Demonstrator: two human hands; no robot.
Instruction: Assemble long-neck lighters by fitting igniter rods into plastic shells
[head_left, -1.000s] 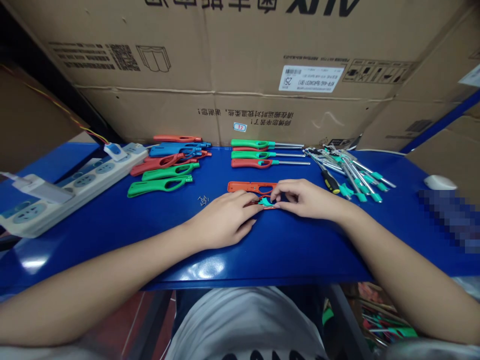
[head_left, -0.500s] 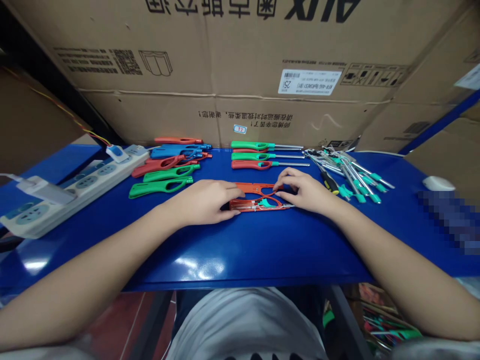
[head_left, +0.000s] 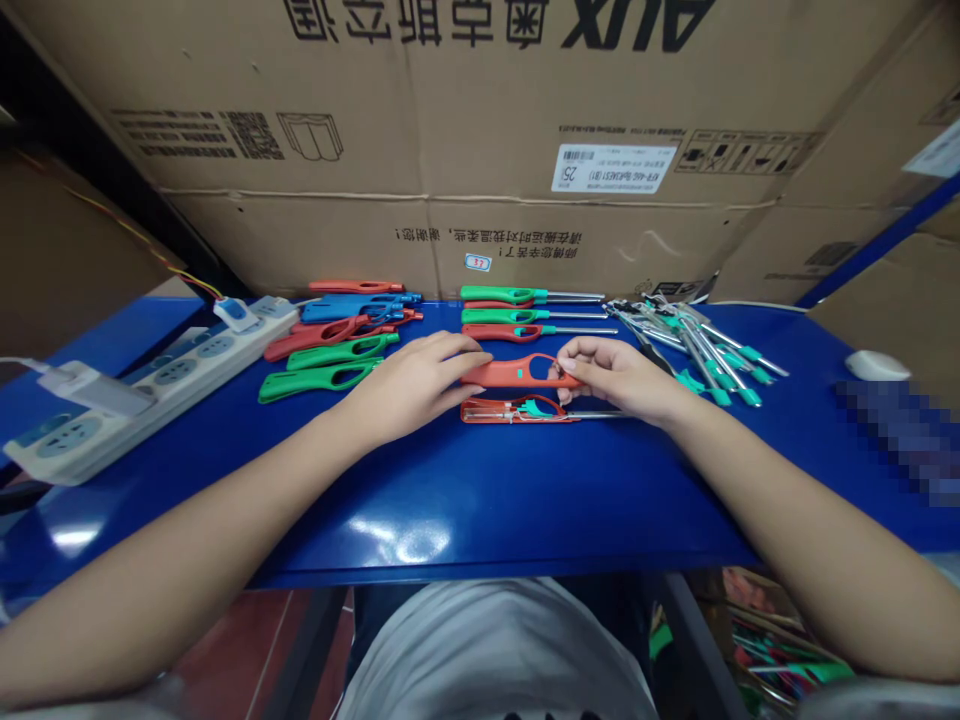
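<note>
An orange lighter casing half (head_left: 499,373), outer face up with an oval opening, is held level between my two hands. At its left end, my left hand (head_left: 421,388) pinches it between thumb and fingers. My right hand (head_left: 615,375) grips the narrower right end with thumb and fingertips. Just below, on the blue tabletop, lies the other lighter casing half (head_left: 474,412), open side up. Inside it are white wire, a teal trigger (head_left: 534,406) and other small parts. A metal tube (head_left: 596,414) sticks out of its right end, passing below my right hand.
Several coloured lighter casings (head_left: 330,378) lie left; several lighters with metal tubes (head_left: 502,331) lie at the back. A pile of metal tubes with teal parts (head_left: 709,350) is at right, a power strip (head_left: 172,370) at far left. A cardboard wall (head_left: 420,220) stands behind.
The orange casing half has been lifted and turned over, from inner side up to outer face up. Both hands now hold it; the filled half stays on the table.
</note>
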